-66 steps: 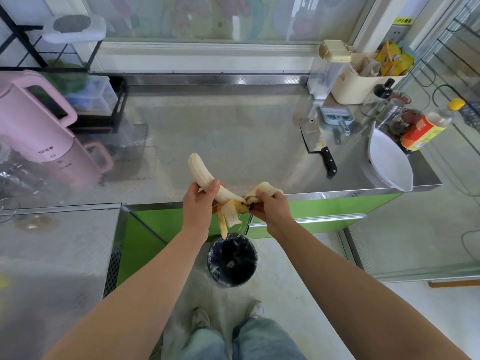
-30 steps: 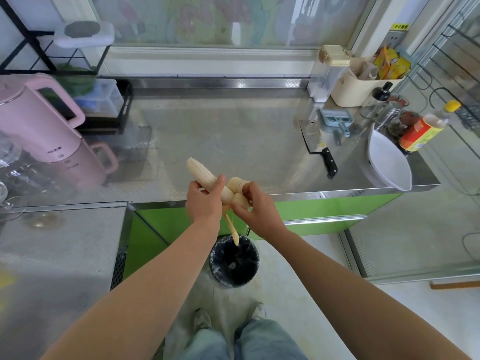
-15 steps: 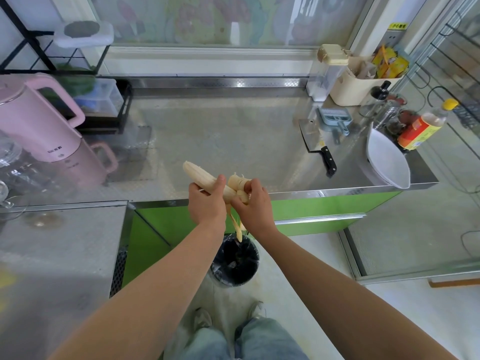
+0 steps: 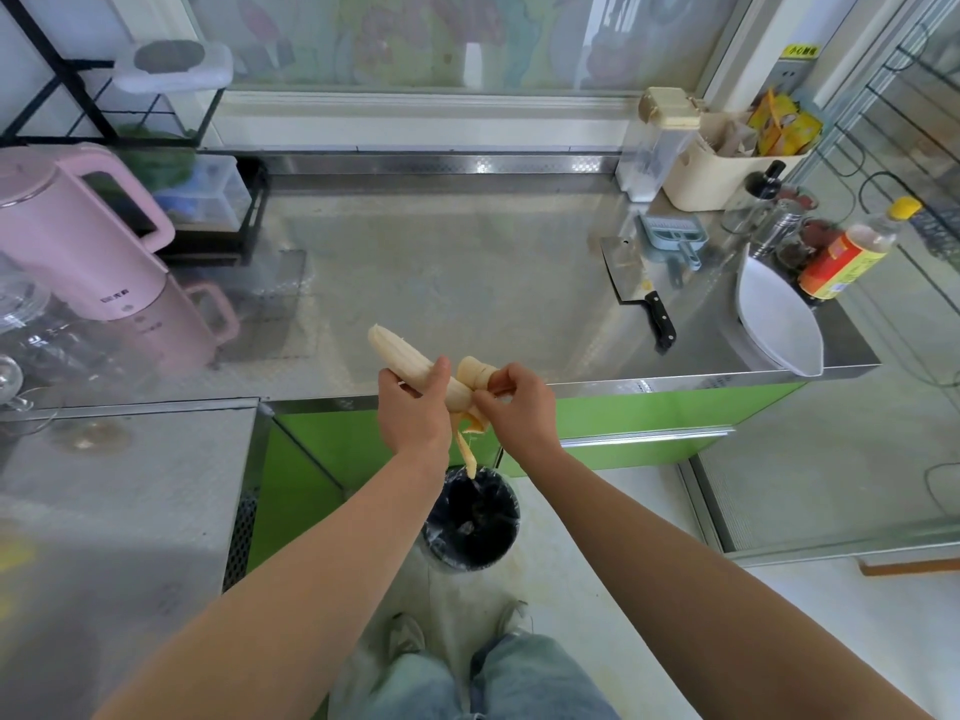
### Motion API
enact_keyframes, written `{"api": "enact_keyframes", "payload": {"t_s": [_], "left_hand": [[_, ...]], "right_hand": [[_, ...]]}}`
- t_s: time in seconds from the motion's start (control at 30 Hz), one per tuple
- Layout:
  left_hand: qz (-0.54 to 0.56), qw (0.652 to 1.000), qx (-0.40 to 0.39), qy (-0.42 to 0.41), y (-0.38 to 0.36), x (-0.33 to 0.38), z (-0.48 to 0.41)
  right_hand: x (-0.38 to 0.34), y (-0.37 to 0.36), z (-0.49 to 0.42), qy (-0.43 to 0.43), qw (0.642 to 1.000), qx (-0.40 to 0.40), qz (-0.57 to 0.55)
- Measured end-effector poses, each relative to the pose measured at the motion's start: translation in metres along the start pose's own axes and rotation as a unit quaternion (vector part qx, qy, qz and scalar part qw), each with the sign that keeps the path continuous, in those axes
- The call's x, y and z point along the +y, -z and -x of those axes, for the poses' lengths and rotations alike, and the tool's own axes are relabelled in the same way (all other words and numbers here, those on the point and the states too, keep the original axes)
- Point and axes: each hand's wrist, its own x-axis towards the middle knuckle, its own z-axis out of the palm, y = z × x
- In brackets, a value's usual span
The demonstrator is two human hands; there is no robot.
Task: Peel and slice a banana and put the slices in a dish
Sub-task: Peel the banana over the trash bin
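A pale, mostly peeled banana [image 4: 400,353] is held over the counter's front edge. My left hand [image 4: 413,413] grips its middle, thumb on top. My right hand [image 4: 511,402] pinches the folded-back peel [image 4: 474,375] at the banana's lower end. A thin strip of peel [image 4: 466,452] dangles below my hands, above a black-lined bin [image 4: 470,522] on the floor. A cleaver with a black handle [image 4: 636,285] lies on the steel counter to the right. A white dish [image 4: 779,317] sits at the counter's right end.
A pink kettle [image 4: 83,236] stands at the left, with a black wire rack [image 4: 156,127] behind it. A cream caddy [image 4: 727,168], jars and an orange-labelled bottle [image 4: 844,254] crowd the back right corner. A lower steel surface [image 4: 119,511] lies at my left.
Over two seconds the peel has been drawn further down the banana. My right hand shifted from pulling a wide flap to pinching peel close against the fruit's lower end. The banana sits slightly lower.
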Motion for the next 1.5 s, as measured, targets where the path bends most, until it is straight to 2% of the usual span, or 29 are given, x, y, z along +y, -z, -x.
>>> {"api": "enact_keyframes", "payload": {"t_s": [0.17, 0.3, 0.47, 0.57, 0.67, 0.73, 0.93, 1.07, 1.27, 1.4, 1.5], "left_hand": [[-0.04, 0.998, -0.001, -0.038, 0.0, 0.002, 0.008], [-0.011, 1.0, 0.003, -0.009, 0.003, 0.004, 0.009], [-0.037, 0.995, -0.079, -0.045, 0.007, 0.005, 0.008], [-0.017, 0.99, -0.132, -0.048, 0.014, 0.003, 0.005], [0.035, 0.982, -0.183, -0.034, 0.018, 0.007, 0.004], [0.058, 0.977, -0.204, -0.024, 0.02, 0.01, 0.003], [0.065, 0.966, -0.251, -0.014, 0.02, 0.018, 0.004], [0.048, 0.956, -0.288, -0.022, 0.022, 0.024, 0.002], [0.02, 0.95, -0.311, -0.022, 0.021, 0.032, -0.003], [-0.011, 0.937, -0.346, -0.049, 0.017, 0.035, -0.001], [-0.034, 0.924, -0.374, -0.074, 0.015, 0.036, 0.002]], "right_hand": [[0.005, 0.004, -0.004, -0.056, 0.996, 0.049, -0.052], [0.012, 0.009, -0.003, -0.114, 0.979, 0.01, -0.17], [0.015, 0.01, -0.003, -0.157, 0.963, -0.02, -0.219], [0.02, 0.016, -0.01, -0.199, 0.958, 0.01, -0.205], [0.023, 0.018, -0.018, -0.297, 0.899, 0.041, -0.321], [0.021, 0.021, -0.02, -0.333, 0.865, 0.041, -0.373], [0.011, 0.027, -0.017, -0.385, 0.821, -0.087, -0.412], [0.014, 0.036, -0.023, -0.423, 0.811, -0.181, -0.361], [0.012, 0.04, -0.027, -0.399, 0.81, -0.267, -0.337], [0.008, 0.042, -0.031, -0.414, 0.792, -0.365, -0.259], [0.005, 0.043, -0.031, -0.422, 0.779, -0.401, -0.232]]}}
